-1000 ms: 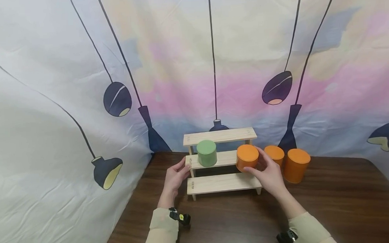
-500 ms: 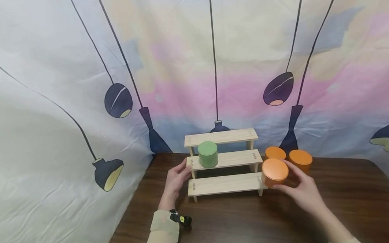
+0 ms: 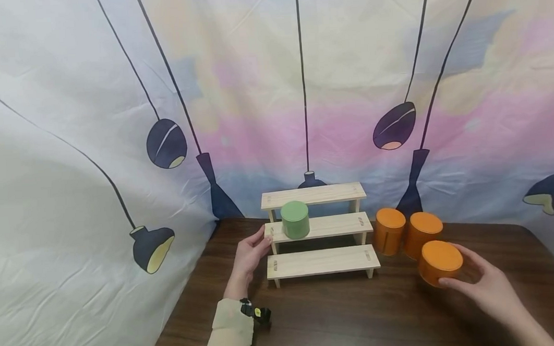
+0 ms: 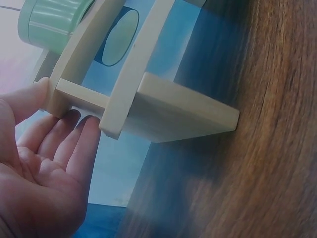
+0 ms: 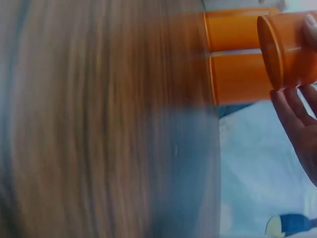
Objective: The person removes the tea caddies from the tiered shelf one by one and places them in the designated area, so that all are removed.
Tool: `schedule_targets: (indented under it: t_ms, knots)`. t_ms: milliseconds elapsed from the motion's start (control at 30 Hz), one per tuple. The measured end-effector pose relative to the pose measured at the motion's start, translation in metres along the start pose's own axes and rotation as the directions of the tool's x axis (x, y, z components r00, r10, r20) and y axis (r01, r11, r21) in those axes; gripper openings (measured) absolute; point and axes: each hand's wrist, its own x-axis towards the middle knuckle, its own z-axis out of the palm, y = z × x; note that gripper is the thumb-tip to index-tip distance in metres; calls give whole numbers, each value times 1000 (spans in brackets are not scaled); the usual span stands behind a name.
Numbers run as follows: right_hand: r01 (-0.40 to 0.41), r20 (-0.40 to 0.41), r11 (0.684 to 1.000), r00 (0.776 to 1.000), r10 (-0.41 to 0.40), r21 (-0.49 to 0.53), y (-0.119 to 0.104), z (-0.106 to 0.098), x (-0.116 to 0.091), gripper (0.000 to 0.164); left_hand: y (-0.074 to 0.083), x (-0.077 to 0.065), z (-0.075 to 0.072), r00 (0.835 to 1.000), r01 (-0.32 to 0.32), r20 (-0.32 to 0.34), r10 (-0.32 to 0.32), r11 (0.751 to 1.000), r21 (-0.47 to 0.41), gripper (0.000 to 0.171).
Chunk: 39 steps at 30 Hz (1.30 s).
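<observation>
Thumb on top and fingers beneath, my left hand (image 3: 251, 254) pinches the left end of the middle tier of a three-tier wooden shelf stand (image 3: 324, 262). A green round tin (image 3: 295, 220) stands upright toward the left of that tier; its side shows close to the left hand in the left wrist view. My right hand (image 3: 490, 290) grips an orange round canister (image 3: 440, 262) from its right side. In the right wrist view this held canister (image 5: 296, 52) is raised off the table, in front of two other orange canisters. The right palm is partly out of that frame.
Two orange canisters, one on the left (image 3: 390, 231) and one on the right (image 3: 423, 235), stand side by side right of the stand. Behind the dark wooden table (image 3: 322, 317) hangs a cloth backdrop (image 3: 254, 90) printed with lamps.
The right hand has carried the orange canister from the right end of the middle tier, rightward and toward me, past the two standing canisters. The left hand keeps its hold on the stand.
</observation>
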Motion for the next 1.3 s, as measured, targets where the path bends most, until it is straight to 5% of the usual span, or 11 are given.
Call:
schedule_targets:
  t_ms: [467, 900, 1300]
  knots:
    - [-298, 2, 954, 955, 298, -42, 36, -29, 25, 121, 1, -1, 1, 1000, -17, -15, 17, 999, 39, 52]
    - [-313, -69, 950, 948, 312, -5, 37, -24, 46, 114, 1, 1, -1, 1000, -9, -24, 11, 998, 68, 51]
    - [-269, -47, 962, 961, 272, 54, 44, -15, 52, 104, 0, 0, 1, 1000, 0, -23, 1, 999, 49, 51]
